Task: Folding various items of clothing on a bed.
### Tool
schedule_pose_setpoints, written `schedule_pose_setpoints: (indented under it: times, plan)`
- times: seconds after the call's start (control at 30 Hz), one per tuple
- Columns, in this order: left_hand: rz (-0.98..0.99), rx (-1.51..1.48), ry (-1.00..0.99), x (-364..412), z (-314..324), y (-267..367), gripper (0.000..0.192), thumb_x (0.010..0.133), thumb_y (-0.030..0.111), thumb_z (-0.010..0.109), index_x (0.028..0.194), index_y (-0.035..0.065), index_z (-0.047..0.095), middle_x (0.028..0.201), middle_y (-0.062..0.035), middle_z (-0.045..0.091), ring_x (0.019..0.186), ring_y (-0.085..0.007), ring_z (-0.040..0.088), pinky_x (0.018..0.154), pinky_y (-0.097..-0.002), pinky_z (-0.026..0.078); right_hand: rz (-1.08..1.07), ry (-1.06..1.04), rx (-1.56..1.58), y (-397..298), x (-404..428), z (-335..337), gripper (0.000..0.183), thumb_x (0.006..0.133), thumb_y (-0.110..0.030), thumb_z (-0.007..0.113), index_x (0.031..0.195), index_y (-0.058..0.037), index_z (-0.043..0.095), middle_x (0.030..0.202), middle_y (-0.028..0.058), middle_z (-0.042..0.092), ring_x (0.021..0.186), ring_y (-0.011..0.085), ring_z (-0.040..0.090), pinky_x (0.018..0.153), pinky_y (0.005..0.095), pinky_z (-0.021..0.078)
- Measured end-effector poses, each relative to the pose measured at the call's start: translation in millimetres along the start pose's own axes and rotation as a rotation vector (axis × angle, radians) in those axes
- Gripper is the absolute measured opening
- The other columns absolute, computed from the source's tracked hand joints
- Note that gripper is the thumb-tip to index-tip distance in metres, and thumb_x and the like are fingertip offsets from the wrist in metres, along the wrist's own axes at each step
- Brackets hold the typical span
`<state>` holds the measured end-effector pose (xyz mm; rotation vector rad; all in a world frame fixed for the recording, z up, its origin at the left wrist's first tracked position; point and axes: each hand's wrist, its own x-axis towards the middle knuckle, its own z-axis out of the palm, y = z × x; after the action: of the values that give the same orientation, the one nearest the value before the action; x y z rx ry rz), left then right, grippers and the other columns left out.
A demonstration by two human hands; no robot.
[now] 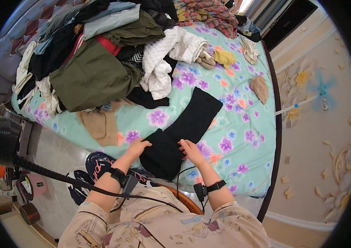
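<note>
A black garment [194,116] lies before me on the floral bed sheet [253,159]. Its near part is doubled over, and a long folded section runs off toward the upper right. At the near part's left edge, my left hand [136,148] grips the cloth between thumb and fingers. My right hand [191,152] holds the opposite edge, its fingertips partly hidden by the fabric. A tan ribbed knit [99,127] rests left of the garment, close to my left hand.
A high clothes heap with olive-green cloth [95,74] and a white textured garment [160,66] fills the bed's far left. Farther right lie a yellow knit piece [225,58] and a beige cloth [259,89]. A black cable [79,183] crosses over my left forearm. A pink bin [36,186] stands on the floor.
</note>
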<state>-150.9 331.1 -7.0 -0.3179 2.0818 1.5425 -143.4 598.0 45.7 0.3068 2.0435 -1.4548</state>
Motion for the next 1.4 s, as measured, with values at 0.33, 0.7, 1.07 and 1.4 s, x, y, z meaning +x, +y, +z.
schedule_pose_setpoints:
  times: [0.33, 0.7, 1.07, 1.4]
  plan:
    - [-0.122, -0.053, 0.032, -16, 2, 13, 0.072, 0.063, 0.034, 0.085, 0.118, -0.0033, 0.057, 0.109, -0.0168, 0.064, 0.098, -0.0276, 0.062, 0.081, -0.0373, 0.048, -0.321, 0.377, -0.548, 20, -13, 27, 0.050, 0.072, -0.005, 0.072, 0.116, -0.0038, 0.048, 0.106, 0.0219, 0.057, 0.093, 0.0411, 0.060, 0.079, 0.0443, 0.0504]
    - [-0.573, -0.546, -0.232, -39, 5, -2, 0.047, 0.077, 0.019, 0.074, 0.115, 0.0019, 0.053, 0.105, -0.0103, 0.059, 0.083, -0.0241, 0.061, 0.069, -0.0384, 0.052, -0.437, 0.078, -0.902, 1, -59, 73, 0.093, 0.073, -0.037, 0.074, 0.139, 0.0092, 0.028, 0.140, 0.0307, 0.033, 0.133, 0.0440, 0.031, 0.109, 0.0501, 0.0290]
    - [-0.419, -0.807, -0.139, -66, 1, 25, 0.022, 0.090, 0.021, 0.058, 0.096, 0.0000, 0.059, 0.091, -0.0118, 0.064, 0.073, -0.0226, 0.065, 0.063, -0.0284, 0.054, -0.399, 0.029, -0.896, -18, -46, 69, 0.048, 0.066, -0.004, 0.067, 0.107, 0.0020, 0.043, 0.105, 0.0287, 0.060, 0.098, 0.0400, 0.063, 0.085, 0.0436, 0.0509]
    - [0.065, -0.543, -0.461, -112, -28, 73, 0.040, 0.098, 0.038, 0.048, 0.123, 0.0075, 0.052, 0.132, -0.0135, 0.054, 0.121, -0.0243, 0.053, 0.098, -0.0361, 0.041, -0.293, -0.014, -0.538, -80, -30, -10, 0.049, 0.072, -0.020, 0.075, 0.111, 0.0057, 0.060, 0.098, 0.0242, 0.066, 0.093, 0.0354, 0.064, 0.082, 0.0391, 0.0496]
